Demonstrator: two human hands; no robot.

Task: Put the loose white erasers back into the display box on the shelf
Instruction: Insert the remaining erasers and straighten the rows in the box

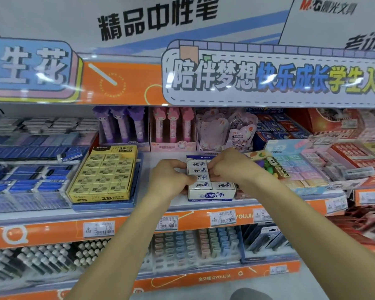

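Note:
A white display box (211,195) with blue print stands on the shelf, at centre. Several white erasers (198,170) in printed sleeves lie in rows inside it. My left hand (169,176) presses against the box's left side, fingertips touching the left column of erasers. My right hand (232,164) comes from the right, its fingers curled over the right column and pinching an eraser (201,177) in the middle row. The erasers under my right hand are hidden.
A yellow 2B eraser box (104,174) sits to the left with a bare strip of white shelf (147,169) between. Pastel eraser boxes (301,167) crowd the right side. Tall purple and pink erasers (145,126) stand behind. An overhanging signboard (268,76) caps the shelf.

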